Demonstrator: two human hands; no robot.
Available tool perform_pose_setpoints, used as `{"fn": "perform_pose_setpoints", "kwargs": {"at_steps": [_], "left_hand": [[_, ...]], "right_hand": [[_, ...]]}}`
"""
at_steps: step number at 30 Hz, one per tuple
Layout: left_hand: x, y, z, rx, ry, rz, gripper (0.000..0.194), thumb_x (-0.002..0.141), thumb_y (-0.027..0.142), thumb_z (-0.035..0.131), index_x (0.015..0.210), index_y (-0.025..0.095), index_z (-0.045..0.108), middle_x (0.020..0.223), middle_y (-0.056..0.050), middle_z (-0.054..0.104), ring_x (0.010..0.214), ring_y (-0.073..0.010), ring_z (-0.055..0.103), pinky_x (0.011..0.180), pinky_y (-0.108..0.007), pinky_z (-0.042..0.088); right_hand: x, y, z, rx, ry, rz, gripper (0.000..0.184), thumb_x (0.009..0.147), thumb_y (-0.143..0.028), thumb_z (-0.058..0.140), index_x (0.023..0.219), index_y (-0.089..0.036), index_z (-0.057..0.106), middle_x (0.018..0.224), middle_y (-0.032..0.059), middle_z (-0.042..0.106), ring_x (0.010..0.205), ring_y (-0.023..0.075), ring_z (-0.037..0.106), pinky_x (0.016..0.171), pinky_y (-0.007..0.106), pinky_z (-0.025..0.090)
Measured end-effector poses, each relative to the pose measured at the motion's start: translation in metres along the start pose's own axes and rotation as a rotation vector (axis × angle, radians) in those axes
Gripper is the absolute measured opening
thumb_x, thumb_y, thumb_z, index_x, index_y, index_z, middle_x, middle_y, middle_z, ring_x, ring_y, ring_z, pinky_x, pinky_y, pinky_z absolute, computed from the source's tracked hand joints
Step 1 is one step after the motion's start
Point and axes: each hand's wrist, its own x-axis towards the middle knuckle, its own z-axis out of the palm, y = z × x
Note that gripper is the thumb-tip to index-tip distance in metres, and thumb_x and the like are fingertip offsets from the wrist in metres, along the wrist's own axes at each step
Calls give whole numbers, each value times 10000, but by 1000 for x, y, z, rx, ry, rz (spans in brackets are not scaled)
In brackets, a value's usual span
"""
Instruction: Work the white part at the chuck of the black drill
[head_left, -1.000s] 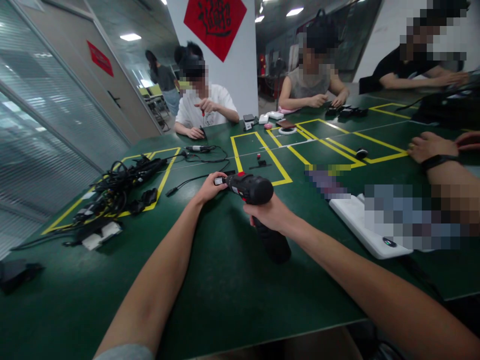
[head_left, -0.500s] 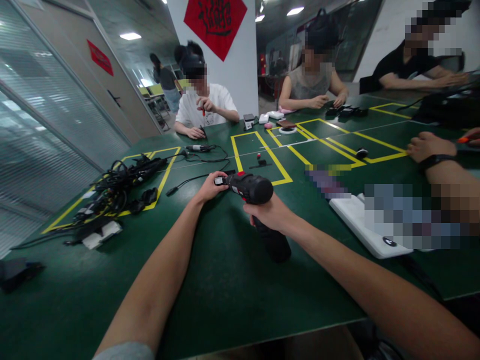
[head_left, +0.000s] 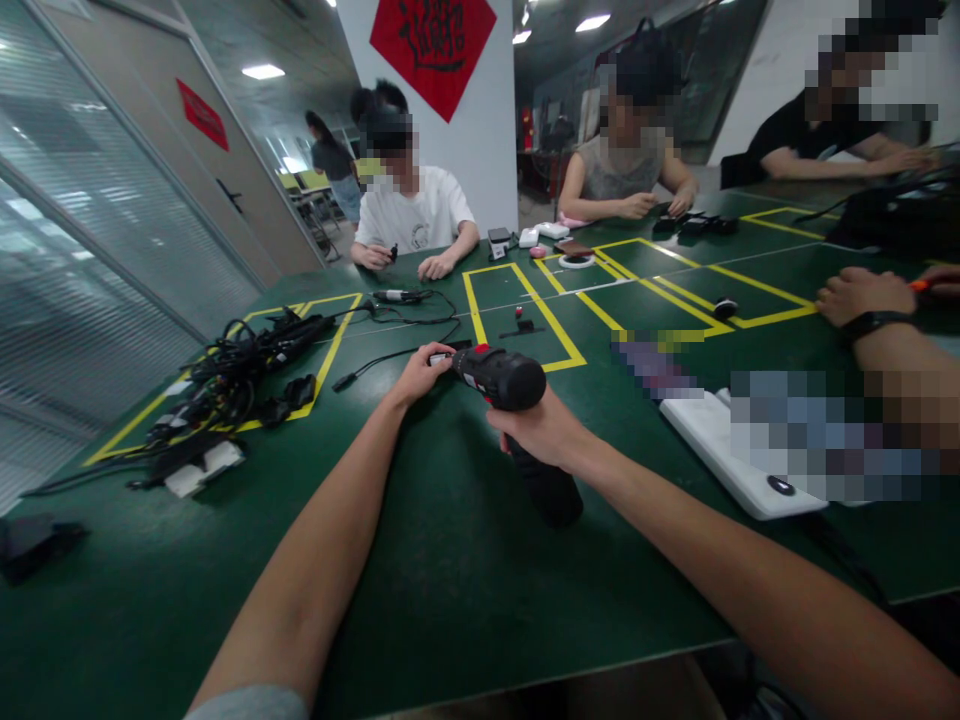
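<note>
My right hand (head_left: 544, 430) is wrapped round the grip of a black and red cordless drill (head_left: 499, 377), whose nose points away and to the left. The drill's black base hangs below the hand. At the drill's nose, my left hand (head_left: 422, 376) is closed on a small dark part with a pale patch (head_left: 441, 358). Fingers and the drill's front hide most of that part, so its kind does not show. Whether the drill's tip touches it cannot be made out.
A heap of black cables (head_left: 232, 375) lies to the left, beside a dark block with white paper (head_left: 204, 468). Yellow tape (head_left: 562, 345) marks boxes on the green table (head_left: 420, 580). On the right are a white device (head_left: 720, 450) and a co-worker's arm (head_left: 874, 310). Other people sit opposite.
My hands and the drill stay almost in place; the pale patch by my left fingers shows less. The co-worker opposite has lowered a raised hand to the table.
</note>
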Motion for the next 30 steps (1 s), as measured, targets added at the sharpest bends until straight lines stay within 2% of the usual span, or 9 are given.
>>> {"fn": "perform_pose_setpoints", "kwargs": {"at_steps": [7, 14, 30], "left_hand": [[2, -2, 3, -49, 12, -44, 290, 732, 297, 620, 989, 178, 684, 921, -24, 652, 910, -195, 555, 860, -318, 455], [4, -7, 2, -37, -3, -26, 315, 753, 329, 615, 1027, 189, 687, 995, -29, 664, 962, -205, 563, 923, -338, 438], [-2, 4, -1, -60, -20, -34, 386, 728, 358, 680, 1059, 159, 676, 976, -63, 680, 911, -208, 576, 865, -337, 474]], "right_hand": [[-2, -3, 1, -61, 24, -8, 111, 704, -185, 567, 596, -189, 543, 518, 33, 600, 483, 168, 593, 484, 279, 440], [-4, -6, 2, -31, 30, 9, 77, 691, -184, 569, 623, -191, 534, 501, 15, 581, 479, 167, 591, 477, 272, 440], [-1, -2, 0, -27, -5, 15, 39, 721, -191, 584, 732, -194, 546, 540, 24, 594, 504, 180, 610, 490, 290, 467]]}}
